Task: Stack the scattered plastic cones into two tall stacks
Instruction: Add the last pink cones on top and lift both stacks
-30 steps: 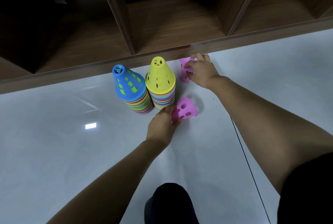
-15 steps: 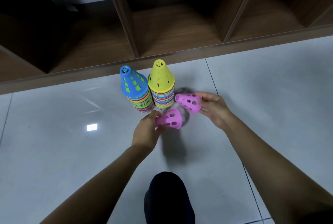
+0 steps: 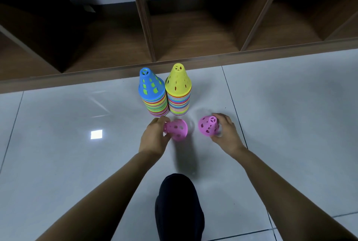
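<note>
I see two tall stacks of cones standing side by side on the floor [image 3: 67, 163], so close that they seem to touch: the blue-topped stack [image 3: 153, 93] on the left and the yellow-topped stack [image 3: 179, 91] on the right, each with lots of bright rims piled under the top cone. Just in front of them are two loose cones. The left hand [image 3: 155, 138] pinches the small end of the left pink cone [image 3: 177, 129], which is tipped on its side with its wide mouth facing right. The right hand [image 3: 225, 132] curls its fingers round the wide end of the right pink cone [image 3: 208, 125], and that cone's small top points up toward me. The two pink cones are near each other but apart, and I cannot tell if they sit on the floor or are lifted a little. A dark knee [image 3: 179, 207] pokes in low down between the two arms, well apart from the cones. Behind the stacks a wooden shelf [image 3: 193, 33] with open boxes runs across, dark inside. The floor is big pale shiny tiles with thin dark lines, and a small square of light [image 3: 96, 134] shines on the left
</note>
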